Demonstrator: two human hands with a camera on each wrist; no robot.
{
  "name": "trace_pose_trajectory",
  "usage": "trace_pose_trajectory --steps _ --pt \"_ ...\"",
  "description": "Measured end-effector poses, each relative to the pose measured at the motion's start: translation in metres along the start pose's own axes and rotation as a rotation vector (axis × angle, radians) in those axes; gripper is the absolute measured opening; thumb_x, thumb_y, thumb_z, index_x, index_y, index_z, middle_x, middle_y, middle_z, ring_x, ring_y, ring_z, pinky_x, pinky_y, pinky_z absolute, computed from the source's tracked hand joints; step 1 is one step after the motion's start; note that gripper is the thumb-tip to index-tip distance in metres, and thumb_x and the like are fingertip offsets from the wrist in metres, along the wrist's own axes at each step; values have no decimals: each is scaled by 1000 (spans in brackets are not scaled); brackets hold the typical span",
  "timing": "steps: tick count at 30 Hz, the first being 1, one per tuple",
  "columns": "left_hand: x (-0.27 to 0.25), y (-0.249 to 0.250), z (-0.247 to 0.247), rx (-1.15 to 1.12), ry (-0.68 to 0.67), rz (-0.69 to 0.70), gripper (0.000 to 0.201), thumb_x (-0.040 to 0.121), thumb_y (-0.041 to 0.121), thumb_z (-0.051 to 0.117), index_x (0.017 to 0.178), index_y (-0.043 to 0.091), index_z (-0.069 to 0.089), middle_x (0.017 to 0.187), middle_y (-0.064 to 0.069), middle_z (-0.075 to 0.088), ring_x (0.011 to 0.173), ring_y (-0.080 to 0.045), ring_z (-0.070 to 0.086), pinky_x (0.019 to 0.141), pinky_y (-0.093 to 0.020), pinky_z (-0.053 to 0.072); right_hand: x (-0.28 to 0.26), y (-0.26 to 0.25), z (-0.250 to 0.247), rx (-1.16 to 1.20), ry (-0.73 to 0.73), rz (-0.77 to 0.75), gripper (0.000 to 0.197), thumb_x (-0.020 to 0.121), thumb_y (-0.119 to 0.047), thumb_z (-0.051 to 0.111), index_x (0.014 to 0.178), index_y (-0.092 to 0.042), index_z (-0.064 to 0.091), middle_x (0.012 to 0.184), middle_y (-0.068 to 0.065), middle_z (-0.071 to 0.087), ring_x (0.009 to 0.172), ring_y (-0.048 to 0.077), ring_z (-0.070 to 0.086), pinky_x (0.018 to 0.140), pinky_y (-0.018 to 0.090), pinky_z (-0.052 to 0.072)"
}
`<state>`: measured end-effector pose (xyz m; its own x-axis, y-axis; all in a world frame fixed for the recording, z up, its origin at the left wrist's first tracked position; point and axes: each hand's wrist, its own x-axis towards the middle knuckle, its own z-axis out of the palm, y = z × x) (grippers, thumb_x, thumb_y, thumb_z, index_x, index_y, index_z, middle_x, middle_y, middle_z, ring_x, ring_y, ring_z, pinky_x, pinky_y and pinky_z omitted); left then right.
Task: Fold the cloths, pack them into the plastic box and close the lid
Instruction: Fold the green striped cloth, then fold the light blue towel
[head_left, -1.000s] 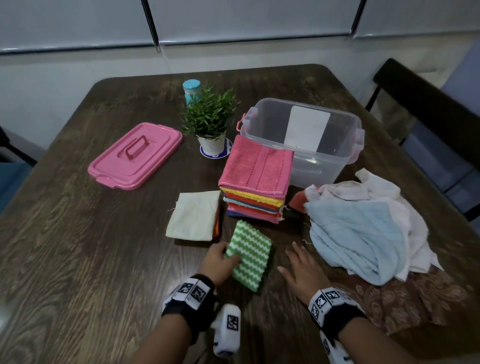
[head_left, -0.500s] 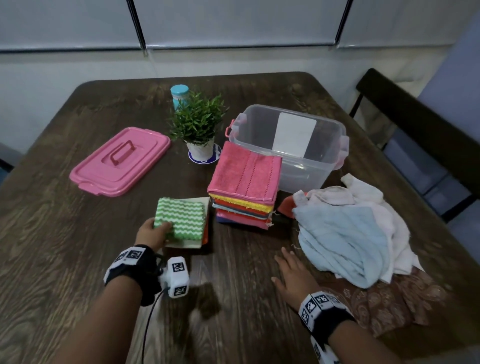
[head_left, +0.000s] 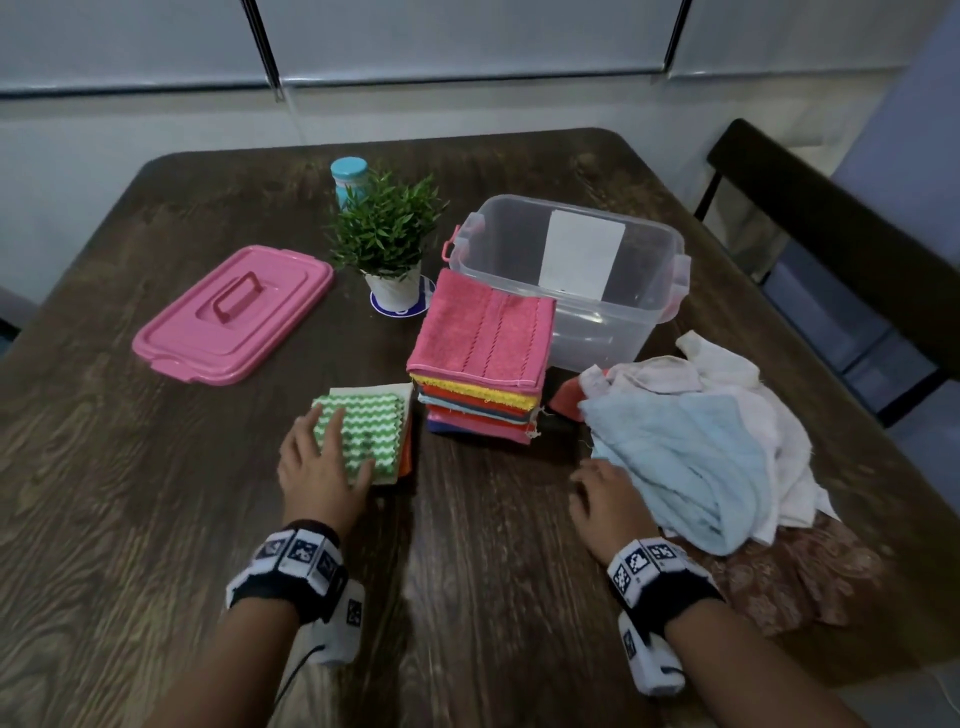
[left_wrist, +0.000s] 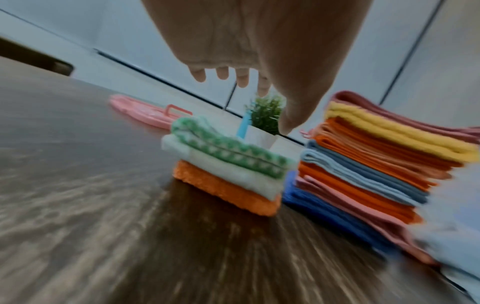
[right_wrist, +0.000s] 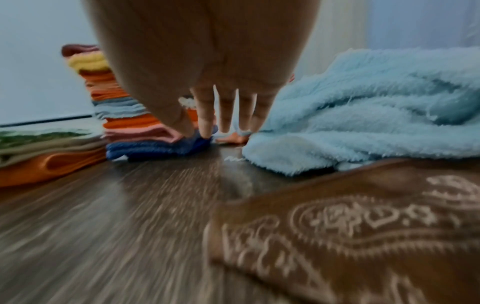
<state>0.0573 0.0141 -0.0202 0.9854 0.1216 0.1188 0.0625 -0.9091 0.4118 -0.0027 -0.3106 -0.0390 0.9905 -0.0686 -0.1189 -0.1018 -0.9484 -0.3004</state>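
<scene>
Now you are stacking: your left hand (head_left: 319, 470), fingers spread, is hovering over the folded green-and-white zigzag cloth (head_left: 363, 431) topping the short pile. Your right hand (head_left: 605, 499), fingers relaxed and gripping nothing, is lying beside the crumpled pale-blue towel (head_left: 680, 457), probably next to fold. Beyond your fingertips, the tall multicoloured stack (head_left: 480, 364) is crowding the clear plastic box (head_left: 644, 291); the pink lid (head_left: 234, 317) is lying far left.

Both wrist views were motion-blurred; the brown patterned cloth (right_wrist: 363, 226) ran off the frame's edge, and the teal-capped bottle (head_left: 349, 176) hid partly behind the plant (head_left: 387, 228).
</scene>
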Motion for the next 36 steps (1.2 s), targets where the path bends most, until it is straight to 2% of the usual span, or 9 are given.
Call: trace_pose_trajectory --steps 3,6,9,12,16,20,24,28,36 --pt "-22 19 4 -19 -13 184 58 77 22 73 131 15 54 142 -13 40 128 -38 33 102 -59 35 10 14 -28 -28 266 126 29 87 -25 60 114 -15 60 126 8 51 113 27 46 93 39 42" --pt "-41 42 10 -39 -86 307 40 80 26 67 119 20 61 138 -7 43 127 -33 34 103 -56 38 21 40 -52 7 394 410 50 84 -26 66 129 -14 48 145 14 35 126 36 34 103 48 34" --pt "-55 69 17 -49 -197 401 31 85 28 65 116 25 62 141 -1 41 133 -29 27 109 -51 33 27 67 -67 95 355 676 76 83 -28 68 145 -12 26 149 21 27 132 41 28 108 50 24" --pt "-62 94 20 -75 -266 495 29 88 30 60 117 27 61 141 3 40 133 -23 25 111 -44 31 27 84 -77 83 241 771 58 88 -27 62 137 -11 37 135 22 46 125 41 36 105 47 25" --pt "-61 129 16 -134 -295 604 27 91 33 55 117 27 61 139 7 40 131 -14 23 111 -34 28 28 76 -80 -89 251 620 25 94 -20 44 111 -10 60 118 15 57 115 37 46 100 46 31" --pt "-54 165 6 -179 -247 699 32 91 35 54 122 27 58 137 8 42 129 -11 28 111 -29 28 21 42 -92 90 390 439 19 94 -17 46 106 -5 55 113 18 56 107 39 50 92 45 35" --pt "-40 196 -14 -306 -218 717 52 90 33 58 139 24 44 144 8 36 133 -7 27 113 -26 25 4 -6 -123 312 442 116 7 98 -19 42 97 -14 37 73 6 54 68 32 57 62 38 43" --pt "-23 214 -37 -481 -236 717 65 88 37 57 145 20 33 146 0 40 134 -12 36 112 -31 31 -7 -47 -147 426 497 -209 11 99 -19 38 102 -9 41 71 2 53 64 29 59 57 41 47" --pt "-10 203 -93 -791 -221 648 19 85 28 67 97 16 58 85 8 62 75 -5 57 67 -24 48 -9 -83 -183 691 429 -402 18 94 -28 49 101 -14 42 77 2 60 72 16 63 67 44 52"
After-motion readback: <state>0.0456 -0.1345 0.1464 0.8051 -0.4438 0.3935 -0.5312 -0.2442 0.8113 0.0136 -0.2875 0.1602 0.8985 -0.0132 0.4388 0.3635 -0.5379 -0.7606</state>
